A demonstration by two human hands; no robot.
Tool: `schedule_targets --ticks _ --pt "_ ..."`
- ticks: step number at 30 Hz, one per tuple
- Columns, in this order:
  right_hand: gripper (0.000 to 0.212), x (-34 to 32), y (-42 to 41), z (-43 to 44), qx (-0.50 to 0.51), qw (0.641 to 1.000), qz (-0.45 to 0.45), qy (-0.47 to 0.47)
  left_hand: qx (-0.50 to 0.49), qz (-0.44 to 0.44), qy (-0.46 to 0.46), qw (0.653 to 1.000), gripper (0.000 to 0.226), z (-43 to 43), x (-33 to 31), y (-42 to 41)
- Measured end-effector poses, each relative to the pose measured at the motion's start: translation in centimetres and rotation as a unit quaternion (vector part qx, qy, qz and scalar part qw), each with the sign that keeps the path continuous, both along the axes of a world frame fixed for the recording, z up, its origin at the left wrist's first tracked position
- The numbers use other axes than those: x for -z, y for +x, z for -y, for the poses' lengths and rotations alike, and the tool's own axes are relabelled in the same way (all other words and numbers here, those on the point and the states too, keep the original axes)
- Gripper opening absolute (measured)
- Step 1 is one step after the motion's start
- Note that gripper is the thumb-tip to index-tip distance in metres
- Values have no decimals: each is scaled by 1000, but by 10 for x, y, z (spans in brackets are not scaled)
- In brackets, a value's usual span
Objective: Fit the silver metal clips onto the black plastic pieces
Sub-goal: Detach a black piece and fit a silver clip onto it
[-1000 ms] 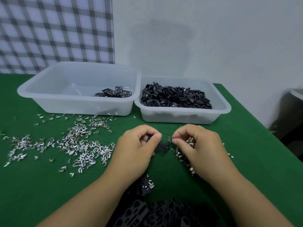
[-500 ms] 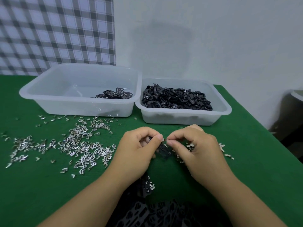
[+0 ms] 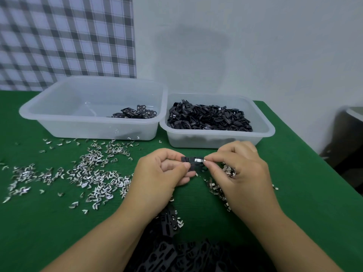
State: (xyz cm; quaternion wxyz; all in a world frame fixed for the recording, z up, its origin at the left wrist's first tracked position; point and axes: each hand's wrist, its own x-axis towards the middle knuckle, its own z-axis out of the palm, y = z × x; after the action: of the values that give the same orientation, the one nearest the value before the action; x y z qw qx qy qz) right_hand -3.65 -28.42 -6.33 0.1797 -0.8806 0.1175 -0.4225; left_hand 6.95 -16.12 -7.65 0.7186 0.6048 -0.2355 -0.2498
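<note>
No readable text, labels or numbers anywhere.
</note>
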Motion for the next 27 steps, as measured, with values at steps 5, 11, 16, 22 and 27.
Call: schedule_targets --ticks 5,11,16,22,27 --pt "3 0 2 -2 5 1000 3 -30 8 4 13 1000 11 1 -1 -1" --pt "4 1 5 -3 -3 1000 -1 -28 17 4 15 1000 11 0 -1 -1" --pt "7 3 5 -2 -11 1000 4 -4 20 1 18 1000 8 0 -1 0" --pt "8 3 5 -1 -8 1000 3 0 23 2 18 1000 11 0 -1 0" --pt "8 4 5 0 -2 1000 5 1 25 9 24 999 13 0 0 0"
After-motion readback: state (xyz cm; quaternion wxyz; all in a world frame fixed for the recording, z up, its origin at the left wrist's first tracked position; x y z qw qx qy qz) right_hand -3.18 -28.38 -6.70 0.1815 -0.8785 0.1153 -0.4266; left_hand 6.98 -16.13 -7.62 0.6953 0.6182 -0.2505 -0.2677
